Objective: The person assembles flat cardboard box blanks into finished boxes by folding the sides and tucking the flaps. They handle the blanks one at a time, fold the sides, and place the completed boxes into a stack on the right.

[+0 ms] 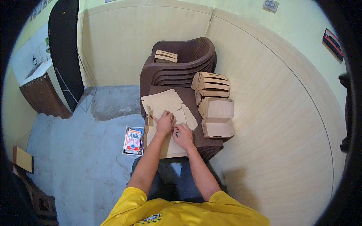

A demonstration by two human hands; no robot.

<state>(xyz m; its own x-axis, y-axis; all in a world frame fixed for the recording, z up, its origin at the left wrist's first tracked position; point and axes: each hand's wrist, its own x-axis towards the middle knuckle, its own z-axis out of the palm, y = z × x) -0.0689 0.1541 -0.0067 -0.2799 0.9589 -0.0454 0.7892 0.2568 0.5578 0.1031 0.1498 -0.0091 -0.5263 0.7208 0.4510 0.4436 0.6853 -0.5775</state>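
A brown cardboard box blank (pixel 162 100) lies partly folded on the dark brown surface in front of me, with flaps raised around its middle. My left hand (pixel 164 123) is on the cardboard, its fingers closed on a folded part and its thumb by a small upright flap at the left. Just to its right and nearer me, my right hand (pixel 183 136) pinches the cardboard with curled fingers. The two hands almost touch. Beneath them more flat cardboard (pixel 171 150) reaches toward my lap. The fingertips and the fold between them are partly hidden.
Right of my hands stand nested open cardboard boxes (pixel 218 128) and another group of folded boxes (pixel 214 83). Stacked brown plastic chairs (pixel 169 71) rise behind, with cardboard pieces (pixel 166 56) on the seat. A small white-rimmed box (pixel 132 152) of packs sits left.
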